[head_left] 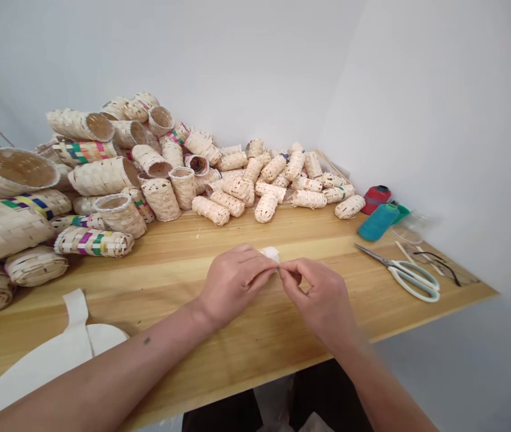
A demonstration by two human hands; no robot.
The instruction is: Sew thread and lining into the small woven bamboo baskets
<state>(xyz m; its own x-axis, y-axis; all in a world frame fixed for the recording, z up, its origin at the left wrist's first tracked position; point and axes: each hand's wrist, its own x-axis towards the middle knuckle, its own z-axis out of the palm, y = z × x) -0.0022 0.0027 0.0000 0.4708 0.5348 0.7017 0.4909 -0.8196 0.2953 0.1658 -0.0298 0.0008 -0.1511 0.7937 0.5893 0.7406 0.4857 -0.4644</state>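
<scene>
While I'm watching from the head cam, the left hand (233,285) and right hand (313,300) are pinching a small white scrap (271,254), maybe cloth or paper, over the wooden table (170,282). Their fingertips are pressing together at its lower edge. It's looking light and soft, so I'm picking that edge as the place to hold. Woven tubes (161,199) are sitting heaped beyond it, and white-handled scissors (411,276) are lying off to the right.

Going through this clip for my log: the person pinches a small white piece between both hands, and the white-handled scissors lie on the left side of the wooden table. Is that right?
Not quite: the head view shows the white-handled scissors on the right side of the wooden table, not the left. The rest stands: the left hand and right hand pinch the small white piece.
</scene>
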